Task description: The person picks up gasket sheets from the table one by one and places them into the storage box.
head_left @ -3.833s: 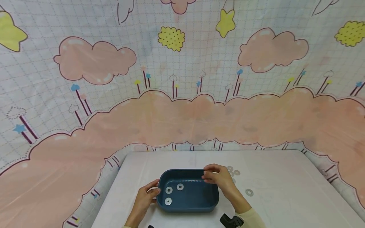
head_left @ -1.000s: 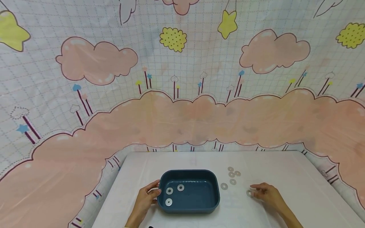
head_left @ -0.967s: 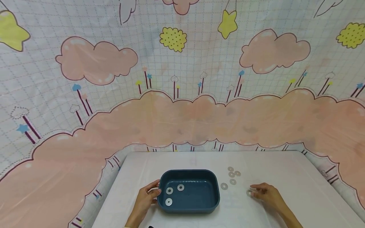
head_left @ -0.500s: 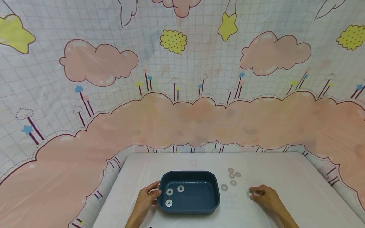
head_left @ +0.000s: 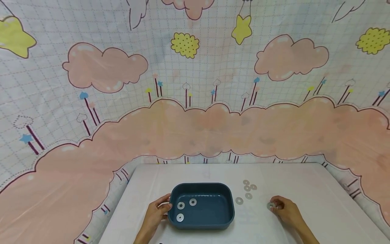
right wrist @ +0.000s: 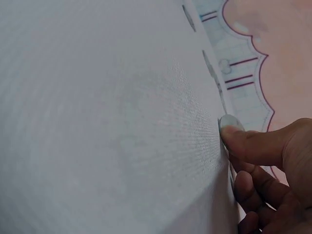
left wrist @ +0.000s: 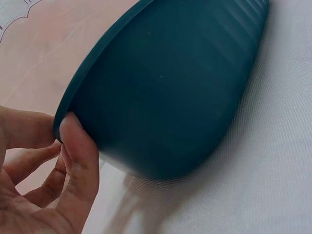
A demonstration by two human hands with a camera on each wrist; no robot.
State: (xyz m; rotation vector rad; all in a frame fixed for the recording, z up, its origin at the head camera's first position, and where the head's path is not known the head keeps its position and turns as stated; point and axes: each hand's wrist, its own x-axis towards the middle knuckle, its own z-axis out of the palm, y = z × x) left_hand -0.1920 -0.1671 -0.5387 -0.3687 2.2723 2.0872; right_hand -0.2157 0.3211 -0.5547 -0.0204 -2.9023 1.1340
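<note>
A dark blue rectangular box [head_left: 201, 224] stands on the white table, with three flat metal washers lying inside toward its left: one at the back [head_left: 193, 202], one in the middle [head_left: 181, 205] and one at the front [head_left: 180, 217]. My left hand [head_left: 154, 212] grips its left end, thumb and fingers on either side of the rim, as the left wrist view shows close up on the box wall [left wrist: 161, 92]. To the right of the box, my right hand [head_left: 285, 210] pinches one washer [head_left: 270, 205] by its edge; in the right wrist view this washer [right wrist: 230, 122] stands tilted at the thumb tip.
Several more washers lie on the table between box and right hand: a cluster [head_left: 247, 188], one just in front of it [head_left: 248, 196] and one nearer the box [head_left: 239, 201]. A printed cloth [head_left: 201, 132] with clouds and stars hangs behind the white tabletop [head_left: 320, 193].
My right hand has gone from over the box's right rim out to the single washer at the right, and its fingers have closed on that washer. My left hand keeps its place.
</note>
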